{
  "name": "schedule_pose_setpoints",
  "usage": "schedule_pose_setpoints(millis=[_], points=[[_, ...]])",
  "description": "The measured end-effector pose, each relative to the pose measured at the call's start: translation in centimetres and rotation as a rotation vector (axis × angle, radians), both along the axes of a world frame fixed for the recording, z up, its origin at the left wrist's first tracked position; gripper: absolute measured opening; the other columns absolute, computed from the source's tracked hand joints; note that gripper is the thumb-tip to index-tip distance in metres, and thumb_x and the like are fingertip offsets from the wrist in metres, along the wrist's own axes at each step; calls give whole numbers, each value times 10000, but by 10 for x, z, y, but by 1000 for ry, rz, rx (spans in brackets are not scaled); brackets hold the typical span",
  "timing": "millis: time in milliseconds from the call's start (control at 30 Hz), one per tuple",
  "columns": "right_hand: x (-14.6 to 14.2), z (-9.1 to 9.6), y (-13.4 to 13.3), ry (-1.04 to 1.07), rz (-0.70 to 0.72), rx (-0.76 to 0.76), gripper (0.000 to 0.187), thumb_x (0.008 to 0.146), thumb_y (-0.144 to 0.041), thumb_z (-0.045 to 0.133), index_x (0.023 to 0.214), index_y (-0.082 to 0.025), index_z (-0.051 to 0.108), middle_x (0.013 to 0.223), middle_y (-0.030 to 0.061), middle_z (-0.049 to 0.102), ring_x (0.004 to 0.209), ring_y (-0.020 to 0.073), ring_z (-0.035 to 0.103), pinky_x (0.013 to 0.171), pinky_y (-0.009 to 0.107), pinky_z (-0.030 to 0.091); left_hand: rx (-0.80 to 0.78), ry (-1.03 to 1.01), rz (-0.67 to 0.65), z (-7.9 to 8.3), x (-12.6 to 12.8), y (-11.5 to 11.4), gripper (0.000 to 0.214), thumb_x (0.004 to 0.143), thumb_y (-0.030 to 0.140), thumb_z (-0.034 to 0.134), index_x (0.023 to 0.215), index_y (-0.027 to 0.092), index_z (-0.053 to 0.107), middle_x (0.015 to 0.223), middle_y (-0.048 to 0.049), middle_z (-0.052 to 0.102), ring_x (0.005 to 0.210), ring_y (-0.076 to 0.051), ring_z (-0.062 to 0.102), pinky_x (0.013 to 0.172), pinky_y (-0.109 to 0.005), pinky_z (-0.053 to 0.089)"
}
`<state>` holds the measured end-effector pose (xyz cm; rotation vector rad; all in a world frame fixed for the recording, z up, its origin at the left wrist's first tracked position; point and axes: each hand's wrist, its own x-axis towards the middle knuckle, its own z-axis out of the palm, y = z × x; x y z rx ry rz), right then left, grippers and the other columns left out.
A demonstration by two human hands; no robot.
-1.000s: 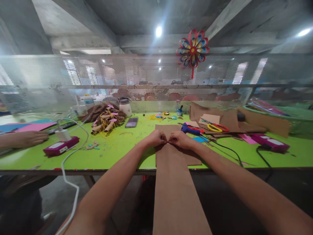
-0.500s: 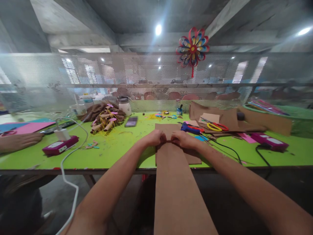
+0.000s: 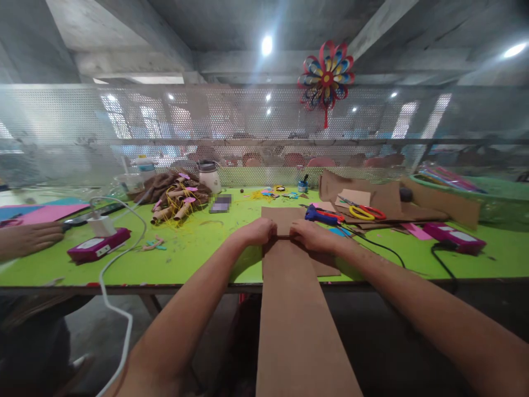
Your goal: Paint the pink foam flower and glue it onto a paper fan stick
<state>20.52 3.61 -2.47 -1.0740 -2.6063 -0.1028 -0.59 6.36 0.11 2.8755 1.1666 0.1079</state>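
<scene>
A long strip of brown kraft paper (image 3: 300, 320) runs from the table's front edge down toward me. Its far end is pinched between the fingers of my left hand (image 3: 263, 231) and my right hand (image 3: 308, 234), a short gap apart, where a narrow fold crosses the strip. Under both hands lies a flat brown sheet (image 3: 281, 215) on the green table. Just beyond my right hand rests a blue glue gun (image 3: 320, 216), its black cord trailing right. My fingertips are partly hidden behind the hands.
Yellow and red scissors (image 3: 366, 212) lie on brown paper at the right, near a purple power strip (image 3: 454, 238). Leftward are paper rolls (image 3: 177, 204) with yellow strands, a jar (image 3: 209, 176), another purple power strip (image 3: 99, 243) with a white cable, and another person's hand (image 3: 31, 240).
Both hands keep their pinch on the strip's far end, with only a slight shift of the fingers. The view has tilted and moved a little.
</scene>
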Motion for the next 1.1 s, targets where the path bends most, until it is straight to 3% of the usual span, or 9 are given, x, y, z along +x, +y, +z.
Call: schedule_pose_setpoints(millis=[267,633,767,867,967,1100], points=[[-3,10,-18,-174,-84,54,100,824,-104,480,871,-136,563,911,94,568,808,166,498,664,251,324,-8,28,50,0,2,-2,306,600,24,474,812,137,663,755,-58,660,642,-148,531,536,-227,331],[-5,14,-21,-356,-26,136,144,872,-120,426,918,-130,562,911,107,569,826,184,507,700,280,363,-26,36,69,2,0,-4,325,594,29,492,850,149,652,791,-56,659,698,-159,553,571,-225,350],[-2,13,-15,-302,-55,131,113,859,-155,463,893,-139,570,889,97,573,791,177,518,660,275,355,-62,-39,56,4,-3,-4,283,605,79,515,834,156,663,783,-47,661,676,-148,548,555,-218,349],[-6,12,-11,-231,-86,143,125,859,-194,468,866,-137,578,869,96,576,771,177,520,646,275,351,-96,-113,51,7,-4,-6,192,714,196,502,785,148,674,714,-46,649,611,-131,526,537,-221,341],[-14,14,-9,-158,-95,134,143,850,-193,466,849,-128,594,870,105,580,780,180,522,653,275,357,-100,-139,62,8,-4,-6,238,789,268,478,755,140,676,658,-45,633,573,-117,499,546,-221,336],[-19,24,1,51,-100,-1,133,795,-176,514,829,-136,636,841,89,611,794,173,538,675,262,384,-43,-188,50,6,-5,-3,261,834,296,467,790,138,669,682,-49,634,576,-114,476,554,-224,319]])
